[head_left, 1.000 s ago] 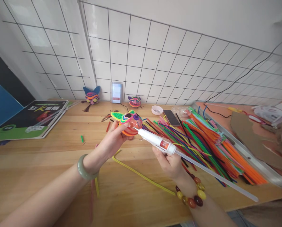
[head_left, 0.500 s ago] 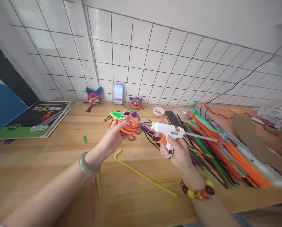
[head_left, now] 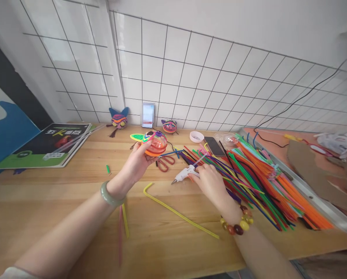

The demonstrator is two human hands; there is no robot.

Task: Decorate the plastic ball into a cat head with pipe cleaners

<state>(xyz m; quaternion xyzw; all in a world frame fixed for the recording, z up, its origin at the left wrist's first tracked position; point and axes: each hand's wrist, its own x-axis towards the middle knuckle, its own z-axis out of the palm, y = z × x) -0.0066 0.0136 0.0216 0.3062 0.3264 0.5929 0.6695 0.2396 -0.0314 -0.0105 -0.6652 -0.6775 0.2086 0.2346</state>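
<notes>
Held up above the table by my left hand (head_left: 137,164) is a small colourful mask (head_left: 156,145), with a clear domed part, an orange rim and a green ear. My left fingers and thumb are closed round its near left side. Lower and to the right, my right hand (head_left: 211,180) grips a white glue gun (head_left: 183,174) by its handle. The gun is low over the table, its nozzle pointing left and down, with a clear glue stick out of its back. Red-handled scissors (head_left: 164,162) lie between the mask and the gun, their blades partly hidden.
A heap of coloured pipe cleaners (head_left: 257,186) covers the right side. A bent yellow pipe cleaner (head_left: 181,211) lies in front. Two finished masks (head_left: 119,121) and a lit phone (head_left: 148,115) are along the wall. A pink bowl (head_left: 196,136), dark phone (head_left: 214,146) and book (head_left: 66,143) stand farther out.
My right hand has brought the glue gun down and left, away from the mask, turning its nozzle downward. My left hand still holds the mask, shifted slightly left and tilted.
</notes>
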